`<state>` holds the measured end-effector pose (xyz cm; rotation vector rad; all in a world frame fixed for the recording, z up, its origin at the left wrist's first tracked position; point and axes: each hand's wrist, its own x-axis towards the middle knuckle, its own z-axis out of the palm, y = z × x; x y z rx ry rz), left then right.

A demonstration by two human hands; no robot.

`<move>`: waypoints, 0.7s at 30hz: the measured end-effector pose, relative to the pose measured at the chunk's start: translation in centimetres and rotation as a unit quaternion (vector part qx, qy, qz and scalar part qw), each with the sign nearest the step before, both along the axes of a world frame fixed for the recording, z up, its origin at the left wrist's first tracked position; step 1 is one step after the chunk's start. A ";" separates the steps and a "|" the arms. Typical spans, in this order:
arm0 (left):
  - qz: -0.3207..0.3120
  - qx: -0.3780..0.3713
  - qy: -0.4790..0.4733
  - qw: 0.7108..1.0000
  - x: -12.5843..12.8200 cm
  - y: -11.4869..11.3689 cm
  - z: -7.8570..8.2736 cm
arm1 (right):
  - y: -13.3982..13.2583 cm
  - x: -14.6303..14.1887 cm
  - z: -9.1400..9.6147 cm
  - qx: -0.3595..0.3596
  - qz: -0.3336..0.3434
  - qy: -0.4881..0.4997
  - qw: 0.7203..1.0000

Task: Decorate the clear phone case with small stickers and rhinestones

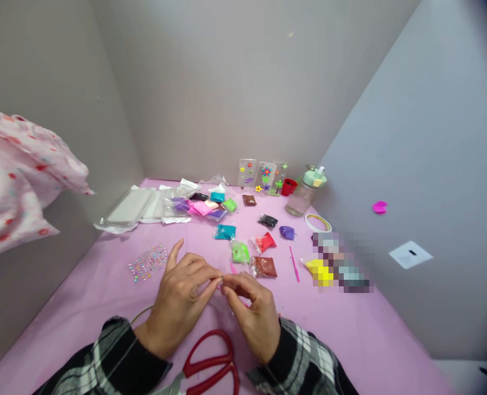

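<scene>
My left hand (183,299) and my right hand (253,310) meet above the pink table (103,296), their fingertips pinching a small pink piece of clay (220,282) between them. Both sleeves are black-and-white plaid. Red-handled scissors (210,367) lie just below my hands. Small bags of coloured clay lie beyond my fingers: green (240,252), red (264,242), brown (264,267), teal (225,232).
A sheet of stick-on gems (148,262) lies at the left. A pink stick tool (295,263) lies right of the bags. Decorated clear cases (263,176), a red cup (288,187) and a bottle (307,192) stand at the back. Plastic packaging (128,211) lies back left.
</scene>
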<state>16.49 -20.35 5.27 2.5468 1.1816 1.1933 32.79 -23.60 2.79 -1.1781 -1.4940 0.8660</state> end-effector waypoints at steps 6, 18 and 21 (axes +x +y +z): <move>0.013 -0.057 -0.045 0.997 -0.1 0.0 -0.4 | 0.2 -0.2 0.4 -0.049 0.024 0.037 0.998; 0.146 -0.303 -0.132 0.932 -8.2 4.3 -3.2 | 1.6 0.3 0.4 -0.238 0.042 0.269 0.932; 0.190 -0.275 -0.109 0.936 -9.8 5.4 -4.1 | 1.7 0.4 0.3 -0.234 0.041 0.275 0.932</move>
